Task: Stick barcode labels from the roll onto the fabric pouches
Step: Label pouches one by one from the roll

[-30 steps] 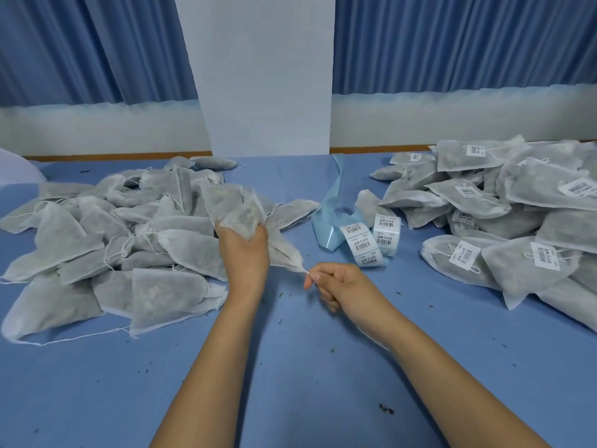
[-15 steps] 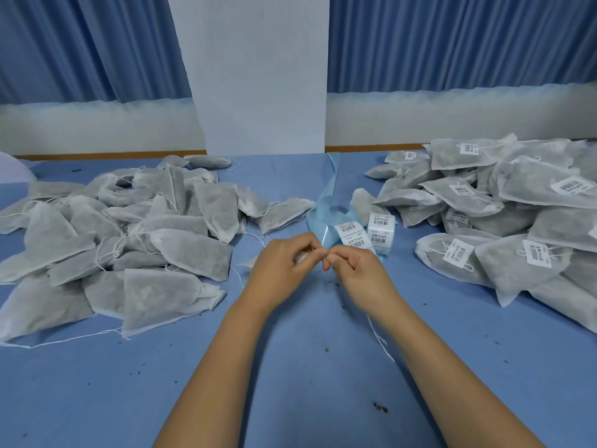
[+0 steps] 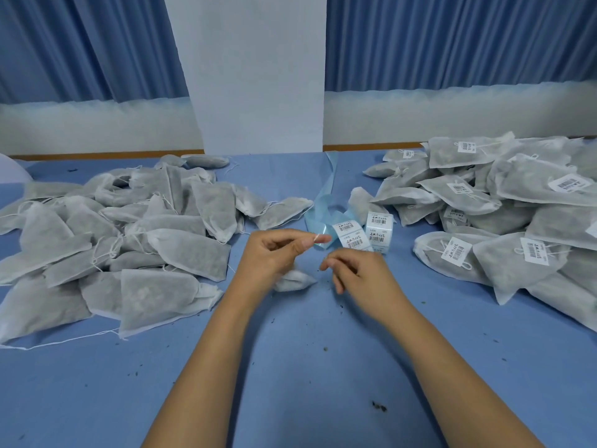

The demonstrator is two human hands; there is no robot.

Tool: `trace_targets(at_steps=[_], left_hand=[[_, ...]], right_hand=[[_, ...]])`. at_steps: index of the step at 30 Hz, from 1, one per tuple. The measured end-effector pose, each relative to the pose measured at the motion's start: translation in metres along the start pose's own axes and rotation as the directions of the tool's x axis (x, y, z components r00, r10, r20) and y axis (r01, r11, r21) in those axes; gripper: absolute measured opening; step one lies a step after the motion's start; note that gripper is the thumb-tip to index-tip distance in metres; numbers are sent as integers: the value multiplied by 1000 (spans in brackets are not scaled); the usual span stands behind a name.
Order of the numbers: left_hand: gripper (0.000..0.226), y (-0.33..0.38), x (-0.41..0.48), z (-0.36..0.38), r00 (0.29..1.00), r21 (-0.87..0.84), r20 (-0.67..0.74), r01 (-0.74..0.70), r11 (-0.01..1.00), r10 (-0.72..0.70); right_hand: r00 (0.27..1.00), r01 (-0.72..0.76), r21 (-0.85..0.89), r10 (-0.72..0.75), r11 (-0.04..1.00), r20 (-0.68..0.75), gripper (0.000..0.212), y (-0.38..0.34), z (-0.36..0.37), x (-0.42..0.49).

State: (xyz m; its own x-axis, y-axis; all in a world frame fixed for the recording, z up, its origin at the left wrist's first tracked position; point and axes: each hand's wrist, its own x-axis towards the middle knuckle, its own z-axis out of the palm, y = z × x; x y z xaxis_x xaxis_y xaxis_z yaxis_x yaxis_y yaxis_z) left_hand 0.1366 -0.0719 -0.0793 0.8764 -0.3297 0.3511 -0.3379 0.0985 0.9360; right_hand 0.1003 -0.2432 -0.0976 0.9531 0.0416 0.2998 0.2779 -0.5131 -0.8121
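Pouch point(image 3: 295, 281) mostly beneath left hand point(image 3: 274, 253); right hand point(image 3: 358, 273) motion-blurred.

On table point(image 3: 290, 367), left: heap of pouches point(image 3: 129, 240). Right: heap of labelled pouches point(image 3: 517, 221). Between heaps, toward the middle: roll point(image 3: 379, 232), with strip point(image 3: 326, 195) trailing behind it to the far edge. Just before roll: left hand point(image 3: 274, 257), pinching string point(image 3: 318, 237), over one pouch point(image 3: 295, 281) lying on table. Right hand point(image 3: 361, 276) beside it, nearer, apart from pouch. Behind table, centre: pillar point(image 3: 258, 76).
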Motion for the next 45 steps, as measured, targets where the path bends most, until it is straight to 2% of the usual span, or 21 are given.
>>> trace_targets(at_steps=[2, 3, 5, 6, 8, 10, 13, 16, 19, 21, 24, 29, 31, 34, 39, 45], left_hand=[[10, -5, 2, 0, 996, 111, -79, -21, 994, 30], [13, -8, 2, 0, 993, 231, -90, -50, 972, 73], [13, -12, 3, 0, 992, 524, -12, -103, 845, 129], [13, -13, 2, 0, 990, 618, 48, -135, 774, 135], [11, -13, 1, -1, 982, 674, 125, -188, 715, 141], [5, -12, 0, 0, 981, 666, 137, -196, 719, 141], [4, -10, 0, 6, 991, 587, 95, -136, 798, 98], [4, -8, 0, 12, 995, 510, 64, -101, 854, 79], [5, -6, -2, 15, 997, 445, 28, -82, 892, 77], [8, -5, -2, 17, 995, 404, -50, -64, 912, 92], [8, -4, -2, 20, 981, 380, -140, -74, 922, 136], [11, -3, -1, 23, 975, 390, -175, -63, 919, 141], [13, -2, -1, 25, 977, 364, -192, -20, 931, 96], [15, -2, -2, 27, 975, 338, -220, 36, 940, 41], [19, 1, -3, 29, 976, 289, -209, 112, 951, -51], [24, 3, -3, 30, 980, 275, -190, 109, 955, -57]], right_hand=[[998, 34, -6, -33, 999, 52, 25, -3, 4, -3], [997, 51, -13, -51, 999, 54, 25, -4, 4, -3], [997, 72, -36, -71, 997, 33, 25, -5, 1, -3], [997, 81, -47, -80, 996, 25, 25, -5, -1, -3], [994, 110, -71, -109, 991, 24, 24, -5, -3, -4], [990, 142, -95, -142, 985, 12, 23, -5, -4, -5], [986, 130, -81, -138, 988, -90, 24, -3, -7, -2], [976, 70, 11, -66, 998, -207, 26, -4, -8, 1], [955, 18, 204, 44, 979, -295, 23, -6, -6, 1], [952, -25, 315, 119, 949, -283, 23, -8, -5, 1], [964, -100, 365, 180, 926, -194, 20, -9, -3, 2], [974, -204, 452, 225, 869, 6, 15, -12, 2, -2], [967, -218, 444, 255, 869, -24, 13, -12, 2, -1], [963, -164, 428, 237, 889, -125, 10, -12, 3, 1], [979, -101, 391, 162, 915, -125, 11, -13, 4, 1], [970, -67, 405, 154, 912, -187, 16, -12, 4, 0]])
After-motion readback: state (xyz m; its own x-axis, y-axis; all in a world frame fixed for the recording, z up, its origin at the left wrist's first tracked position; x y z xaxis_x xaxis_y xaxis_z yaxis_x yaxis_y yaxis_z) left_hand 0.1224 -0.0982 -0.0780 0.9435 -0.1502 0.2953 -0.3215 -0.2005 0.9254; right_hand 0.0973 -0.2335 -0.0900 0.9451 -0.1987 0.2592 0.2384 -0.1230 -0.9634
